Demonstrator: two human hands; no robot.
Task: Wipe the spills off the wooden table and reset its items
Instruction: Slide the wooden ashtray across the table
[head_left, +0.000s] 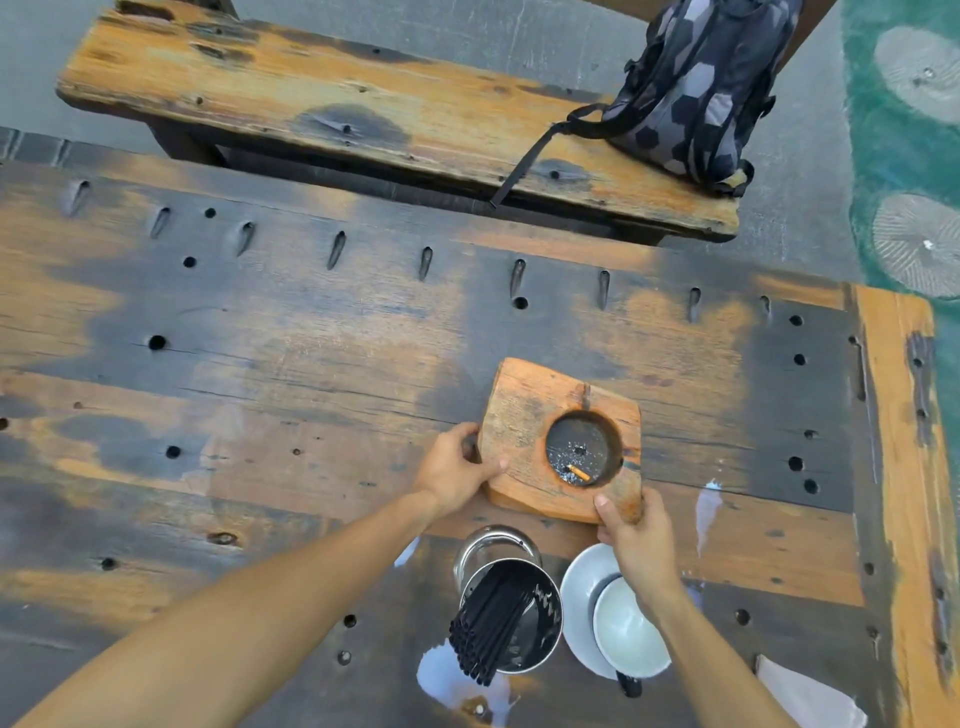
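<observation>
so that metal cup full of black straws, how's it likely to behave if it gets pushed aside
The metal cup looks tall and narrow, so a push near its rim would probably tip it rather than slide it. The black straws lean out to one side, so they would likely spill. It stands beside a spill, so its base may skid on the wet wood.

You are at an outdoor café or bar terrace: a weathered wooden table (311, 332) with a wooden ashtray (524, 415), a cup of black straws (511, 631), a rough bench (363, 104), paved ground beyond the table's far edge.
</observation>
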